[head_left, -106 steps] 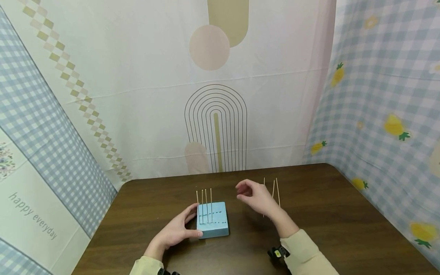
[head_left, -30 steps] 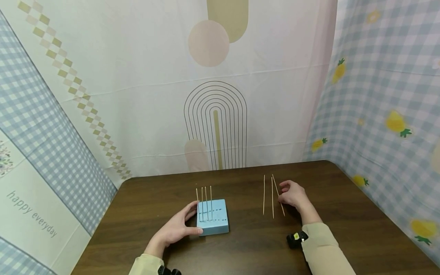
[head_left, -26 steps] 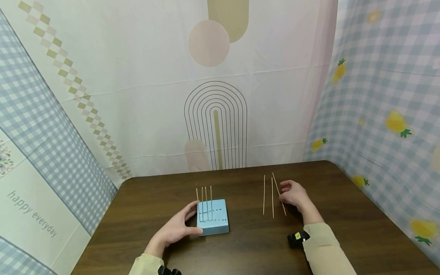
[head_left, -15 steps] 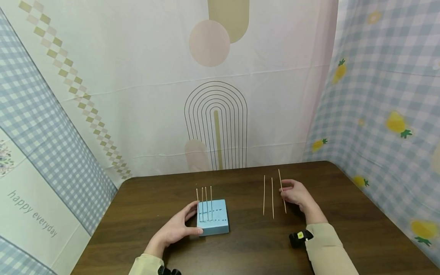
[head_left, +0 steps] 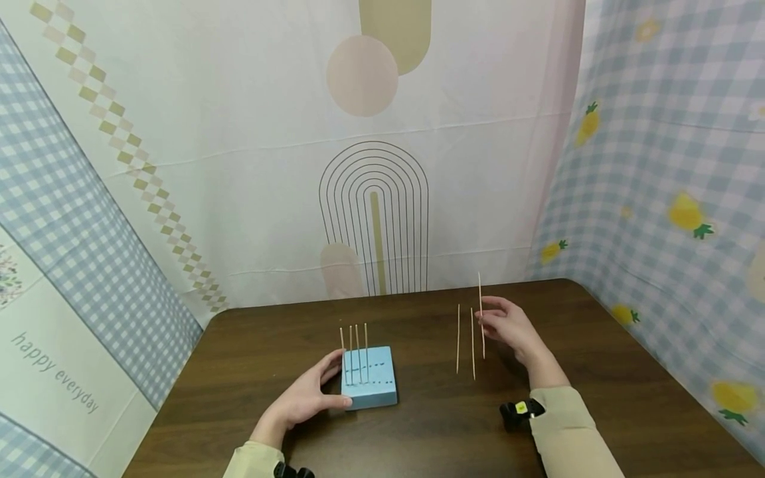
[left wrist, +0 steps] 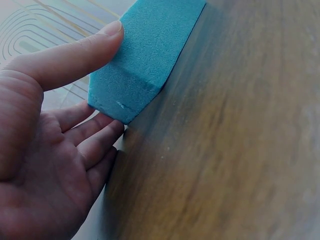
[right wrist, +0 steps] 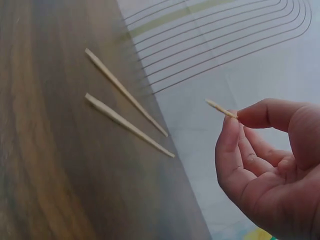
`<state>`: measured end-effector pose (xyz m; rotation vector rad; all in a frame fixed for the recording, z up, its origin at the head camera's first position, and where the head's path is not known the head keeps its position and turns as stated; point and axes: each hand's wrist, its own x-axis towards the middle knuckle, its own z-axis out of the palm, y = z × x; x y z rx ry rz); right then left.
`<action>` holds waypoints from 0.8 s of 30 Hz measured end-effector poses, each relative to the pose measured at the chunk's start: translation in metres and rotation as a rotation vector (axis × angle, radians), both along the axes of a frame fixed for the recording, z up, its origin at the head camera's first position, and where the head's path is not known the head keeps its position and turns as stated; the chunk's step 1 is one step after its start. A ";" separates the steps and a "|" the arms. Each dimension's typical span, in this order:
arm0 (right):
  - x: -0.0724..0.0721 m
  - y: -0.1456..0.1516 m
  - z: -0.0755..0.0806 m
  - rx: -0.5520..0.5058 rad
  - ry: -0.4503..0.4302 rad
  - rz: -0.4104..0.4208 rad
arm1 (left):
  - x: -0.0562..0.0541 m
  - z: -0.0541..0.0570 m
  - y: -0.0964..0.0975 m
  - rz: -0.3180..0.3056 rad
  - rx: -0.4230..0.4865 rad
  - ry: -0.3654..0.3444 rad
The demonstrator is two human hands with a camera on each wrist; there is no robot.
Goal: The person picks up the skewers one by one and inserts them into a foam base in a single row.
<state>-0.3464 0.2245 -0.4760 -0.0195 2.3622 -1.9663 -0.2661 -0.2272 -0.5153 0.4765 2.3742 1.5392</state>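
My left hand [head_left: 306,396] grips the left side of a light blue foam block [head_left: 378,397], thumb at the front corner and fingers behind. In the left wrist view the thumb lies against the block's side face [left wrist: 145,55]. Several thin wooden skewers [head_left: 366,345] stand upright in the block's left part, and small dark holes run in two rows across its top. My right hand [head_left: 515,335] pinches another wooden skewer [head_left: 480,292] between thumb and index finger, tilted up above the table. Two more skewers lie left of it, a left one [head_left: 458,340] and a right one [head_left: 473,346].
A dark brown wooden table [head_left: 418,438] carries everything. Behind it hangs a pale patterned cloth [head_left: 269,199], and a blue checked cloth with yellow fruit [head_left: 657,219] hangs on the right. Each wrist wears a black camera [head_left: 518,413].
My right hand moved out to the skewers on the right, took hold of the rightmost one and raised it, tilting it upright. The left hand and block have stayed in place.
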 end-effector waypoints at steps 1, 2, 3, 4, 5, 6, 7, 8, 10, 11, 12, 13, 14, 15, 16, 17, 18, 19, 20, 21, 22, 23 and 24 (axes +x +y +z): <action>0.000 -0.001 0.002 -0.016 0.003 0.000 | 0.000 0.000 0.000 0.001 0.000 0.000; 0.000 -0.002 0.004 -0.031 0.006 0.001 | 0.000 0.000 0.000 0.002 -0.001 0.001; 0.001 -0.003 0.005 -0.043 0.012 0.006 | 0.000 0.000 0.000 0.004 -0.001 -0.006; 0.001 -0.004 0.007 -0.057 0.016 0.007 | 0.001 0.001 0.000 0.002 -0.003 -0.002; 0.001 -0.005 0.008 -0.070 0.022 0.011 | 0.001 0.001 0.000 0.003 -0.006 -0.004; 0.002 -0.006 0.010 -0.082 0.028 0.015 | 0.001 0.000 0.000 0.003 -0.006 -0.005; 0.002 -0.007 0.011 -0.090 0.035 0.022 | 0.001 0.000 0.000 0.002 -0.007 -0.006; 0.003 -0.008 0.013 -0.096 0.042 0.029 | 0.001 0.000 0.000 0.001 -0.008 -0.006; 0.004 -0.011 0.015 -0.103 0.053 0.037 | 0.001 0.001 0.000 -0.001 -0.006 -0.003; 0.005 -0.012 0.017 -0.103 0.058 0.042 | 0.001 0.001 0.000 0.001 -0.005 -0.007; 0.006 -0.014 0.018 -0.100 0.063 0.047 | 0.001 0.002 0.000 0.000 -0.001 -0.006; 0.006 -0.015 0.019 -0.096 0.067 0.050 | 0.002 0.002 0.000 -0.002 0.002 -0.004; 0.007 -0.016 0.020 -0.092 0.070 0.052 | 0.002 0.003 0.000 -0.001 0.001 -0.005; 0.007 -0.017 0.021 -0.087 0.073 0.051 | 0.002 0.003 0.001 -0.002 0.005 -0.005; 0.008 -0.019 0.022 -0.083 0.076 0.052 | 0.002 0.003 0.001 -0.004 0.008 -0.006; 0.008 -0.020 0.022 -0.075 0.080 0.052 | 0.003 0.004 0.001 -0.004 0.008 -0.005; 0.009 -0.021 0.023 -0.068 0.084 0.052 | 0.003 0.004 0.001 -0.005 0.011 -0.007; 0.009 -0.023 0.024 -0.064 0.088 0.053 | 0.003 0.004 0.001 -0.006 0.011 -0.004; 0.010 -0.024 0.025 -0.061 0.091 0.055 | 0.003 0.004 0.001 -0.005 0.011 -0.006; 0.011 -0.026 0.025 -0.056 0.095 0.059 | 0.003 0.004 0.001 -0.006 0.013 -0.004; 0.012 -0.028 0.026 -0.052 0.098 0.062 | 0.003 0.003 0.001 -0.006 0.013 -0.004; 0.013 -0.031 0.026 -0.046 0.102 0.067 | 0.002 0.003 0.001 -0.004 0.009 -0.003; 0.014 -0.033 0.027 -0.042 0.107 0.071 | 0.002 0.003 0.001 -0.004 0.009 -0.003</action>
